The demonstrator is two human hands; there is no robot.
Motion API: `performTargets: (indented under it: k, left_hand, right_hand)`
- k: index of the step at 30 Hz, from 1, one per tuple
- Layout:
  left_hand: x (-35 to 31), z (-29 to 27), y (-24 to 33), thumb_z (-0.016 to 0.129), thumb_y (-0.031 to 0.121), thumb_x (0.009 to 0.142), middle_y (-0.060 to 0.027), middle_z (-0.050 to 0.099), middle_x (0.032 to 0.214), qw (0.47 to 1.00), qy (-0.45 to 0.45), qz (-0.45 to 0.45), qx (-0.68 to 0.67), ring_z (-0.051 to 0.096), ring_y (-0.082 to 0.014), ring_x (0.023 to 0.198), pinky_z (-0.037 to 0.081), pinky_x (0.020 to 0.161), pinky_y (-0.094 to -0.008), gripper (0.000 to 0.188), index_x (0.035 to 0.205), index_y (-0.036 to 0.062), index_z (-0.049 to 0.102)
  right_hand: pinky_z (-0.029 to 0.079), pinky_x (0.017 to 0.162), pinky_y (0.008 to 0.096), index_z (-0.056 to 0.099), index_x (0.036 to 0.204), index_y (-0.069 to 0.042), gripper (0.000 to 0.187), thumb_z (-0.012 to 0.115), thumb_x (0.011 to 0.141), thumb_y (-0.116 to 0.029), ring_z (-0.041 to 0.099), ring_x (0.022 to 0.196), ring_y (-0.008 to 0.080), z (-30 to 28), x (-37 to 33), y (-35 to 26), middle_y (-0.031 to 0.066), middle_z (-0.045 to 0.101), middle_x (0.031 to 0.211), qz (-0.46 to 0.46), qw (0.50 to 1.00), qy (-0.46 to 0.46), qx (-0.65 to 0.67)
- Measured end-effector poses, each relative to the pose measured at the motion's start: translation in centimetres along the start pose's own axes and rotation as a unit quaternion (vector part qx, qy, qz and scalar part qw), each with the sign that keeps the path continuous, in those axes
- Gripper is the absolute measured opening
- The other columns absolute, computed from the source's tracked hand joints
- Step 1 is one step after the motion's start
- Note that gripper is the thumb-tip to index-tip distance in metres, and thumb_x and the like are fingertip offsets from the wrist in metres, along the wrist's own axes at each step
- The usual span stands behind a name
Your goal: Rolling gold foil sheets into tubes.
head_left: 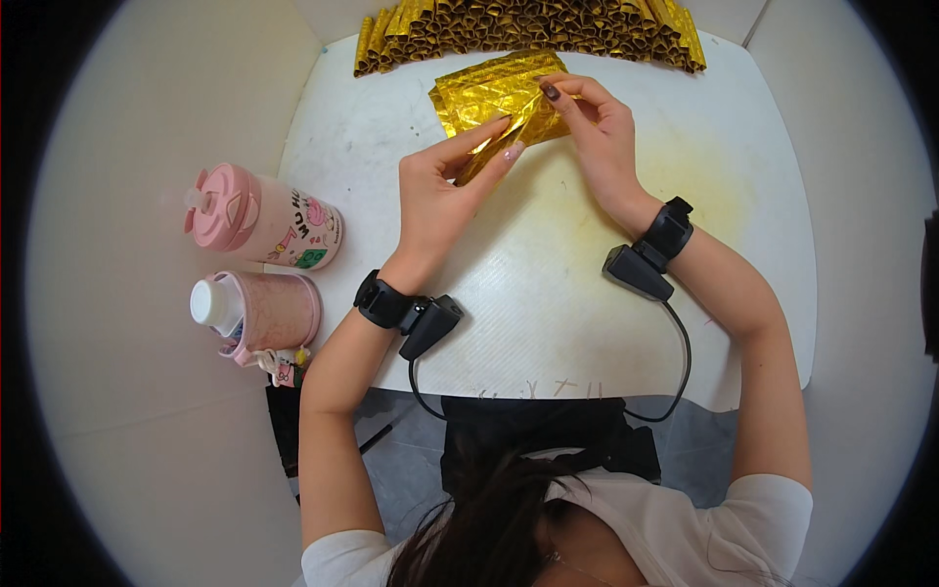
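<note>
A stack of shiny gold foil paper sheets (474, 86) lies on the far middle of the white table. Over its near edge, both hands hold a gold foil sheet (531, 114) that is partly folded or curled. My left hand (436, 194) has the sheet's near left part between its thumb and fingers. At the sheet's far right side, my right hand (608, 145) is closed with thumb and forefinger together on the foil. Where the held sheet ends and the stack begins is hard to make out.
Many gold foil tubes (533, 29) are piled along the far edge of the table (548, 323). At the left stand a pink tumbler (264, 217) and a pink cup (279, 311) with a white-capped bottle in it. Black wrist devices (641, 259) trail cables toward my lap.
</note>
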State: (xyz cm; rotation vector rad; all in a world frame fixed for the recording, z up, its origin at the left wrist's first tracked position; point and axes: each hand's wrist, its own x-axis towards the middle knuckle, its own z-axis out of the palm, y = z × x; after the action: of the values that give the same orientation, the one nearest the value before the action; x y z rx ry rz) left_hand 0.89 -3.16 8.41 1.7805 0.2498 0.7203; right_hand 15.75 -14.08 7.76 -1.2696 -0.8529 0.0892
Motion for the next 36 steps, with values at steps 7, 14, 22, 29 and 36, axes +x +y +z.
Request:
performTargets:
  k: [7, 14, 22, 29, 36]
  left_hand:
    - [1.0, -0.9, -0.1, 0.050, 0.028, 0.097, -0.0142, 0.064, 0.110, 0.954, -0.113, -0.186, -0.204, 0.066, -0.0169, 0.086, 0.054, 0.076, -0.0271, 0.043, 0.127, -0.0030, 0.052]
    - [0.9, -1.0, 0.0, 0.041, 0.031, 0.100, -0.0133, 0.061, 0.113, 0.897, -0.231, -0.242, -0.290, 0.065, -0.0166, 0.075, 0.055, 0.071, -0.0285, 0.044, 0.131, -0.0001, 0.043]
    - [0.2, -0.1, -0.4, 0.038, 0.025, 0.102, -0.0019, 0.056, 0.088, 0.938, -0.206, -0.192, -0.201, 0.051, -0.0064, 0.057, 0.044, 0.048, -0.0201, 0.033, 0.125, 0.0033, 0.046]
    - [-0.2, 0.5, -0.8, 0.041, 0.018, 0.101, -0.0041, 0.060, 0.096, 0.972, -0.146, -0.133, -0.130, 0.049, -0.0054, 0.053, 0.042, 0.046, -0.0196, 0.023, 0.119, 0.0049, 0.045]
    - [-0.7, 1.7, -0.7, 0.044, 0.009, 0.096, -0.0098, 0.064, 0.103, 0.971, -0.117, -0.116, -0.171, 0.050, -0.0079, 0.050, 0.039, 0.044, -0.0190, 0.016, 0.112, 0.0113, 0.041]
  right_hand:
    - [0.046, 0.075, 0.0204, 0.065, 0.101, 0.000, 0.019, 0.062, 0.091, -0.017, 0.059, 0.083, 0.0055, -0.4, 0.3, 0.4, 0.0016, 0.066, 0.092, 0.035, 0.997, -0.041, 0.058]
    - [0.048, 0.078, 0.0216, 0.065, 0.102, -0.001, 0.020, 0.061, 0.092, -0.018, 0.059, 0.087, 0.0063, -0.2, 0.1, 0.4, 0.0025, 0.066, 0.098, 0.035, 0.994, -0.076, 0.066]
    - [0.048, 0.078, 0.0217, 0.063, 0.101, 0.000, 0.020, 0.061, 0.092, -0.017, 0.060, 0.088, 0.0075, 0.0, -0.3, -0.1, 0.0030, 0.065, 0.099, 0.060, 0.993, -0.068, 0.072]
    - [0.047, 0.075, 0.0210, 0.062, 0.100, 0.001, 0.018, 0.061, 0.092, -0.015, 0.059, 0.085, 0.0062, 0.0, -0.3, 0.3, 0.0027, 0.064, 0.096, 0.077, 0.993, -0.066, 0.058]
    - [0.047, 0.074, 0.0206, 0.060, 0.100, 0.001, 0.016, 0.059, 0.092, -0.012, 0.058, 0.084, 0.0058, 0.1, -0.4, 0.7, 0.0026, 0.063, 0.098, 0.079, 0.993, -0.047, 0.074]
